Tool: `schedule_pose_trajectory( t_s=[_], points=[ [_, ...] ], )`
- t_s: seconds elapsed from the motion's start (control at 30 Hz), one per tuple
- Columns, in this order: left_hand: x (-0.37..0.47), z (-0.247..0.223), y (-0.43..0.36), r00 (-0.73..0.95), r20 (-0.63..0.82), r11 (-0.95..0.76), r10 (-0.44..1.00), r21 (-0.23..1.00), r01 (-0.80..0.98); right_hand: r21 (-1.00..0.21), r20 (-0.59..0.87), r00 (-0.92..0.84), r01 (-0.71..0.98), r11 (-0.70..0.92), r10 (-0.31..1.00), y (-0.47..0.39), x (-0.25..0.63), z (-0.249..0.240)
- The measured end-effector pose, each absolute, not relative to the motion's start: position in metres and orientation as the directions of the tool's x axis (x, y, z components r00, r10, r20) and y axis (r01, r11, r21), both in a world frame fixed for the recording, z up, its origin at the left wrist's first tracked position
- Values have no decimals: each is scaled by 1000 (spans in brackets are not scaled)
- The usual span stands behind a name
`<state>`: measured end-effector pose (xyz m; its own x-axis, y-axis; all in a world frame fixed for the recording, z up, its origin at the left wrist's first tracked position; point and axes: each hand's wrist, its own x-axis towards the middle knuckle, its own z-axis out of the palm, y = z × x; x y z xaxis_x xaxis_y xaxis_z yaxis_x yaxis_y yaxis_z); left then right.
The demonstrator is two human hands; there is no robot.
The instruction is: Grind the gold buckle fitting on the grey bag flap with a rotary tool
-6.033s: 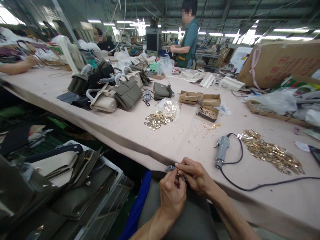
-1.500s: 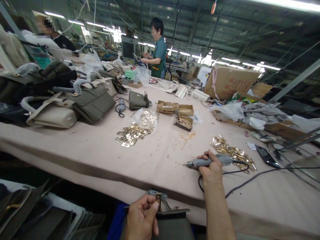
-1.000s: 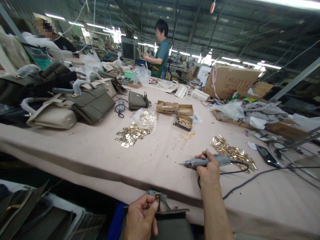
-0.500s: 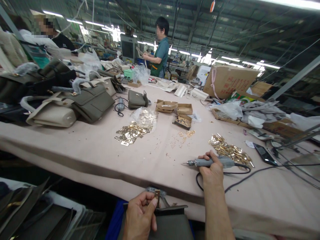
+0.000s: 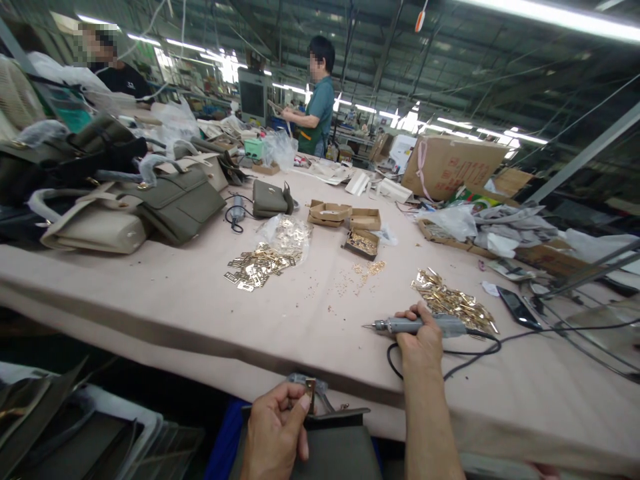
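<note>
Grey electric screwdriver (image 5: 420, 325) in right hand (image 5: 423, 340) grip, left hand (image 5: 274, 433) pinching metal clasp (image 5: 311, 395)

Pink table (image 5: 150, 293) bears handbags (image 5: 165, 203), gold fittings (image 5: 257, 267), small boxes (image 5: 345, 217).

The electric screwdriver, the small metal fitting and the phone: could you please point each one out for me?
electric screwdriver (image 5: 440, 325), head view, on the grey barrel beside the right hand.
small metal fitting (image 5: 311, 387), head view, on the upright plate above the left thumb.
phone (image 5: 517, 308), head view, on its dark screen.
</note>
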<state>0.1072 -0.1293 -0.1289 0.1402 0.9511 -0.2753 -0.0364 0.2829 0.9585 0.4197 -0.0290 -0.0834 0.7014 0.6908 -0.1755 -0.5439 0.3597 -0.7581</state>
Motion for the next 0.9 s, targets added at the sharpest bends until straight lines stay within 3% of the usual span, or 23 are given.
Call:
schedule_pose_trajectory(
  t_s=[0.4, 0.9],
  points=[
    [109, -114, -129, 126, -262, 266, 957, 964, -19, -624, -256, 707, -642, 445, 660, -39, 419, -67],
    [109, -121, -127, 133, -270, 275, 954, 961, -15, -603, -276, 680, -673, 428, 680, -45, 396, -58]
  ],
)
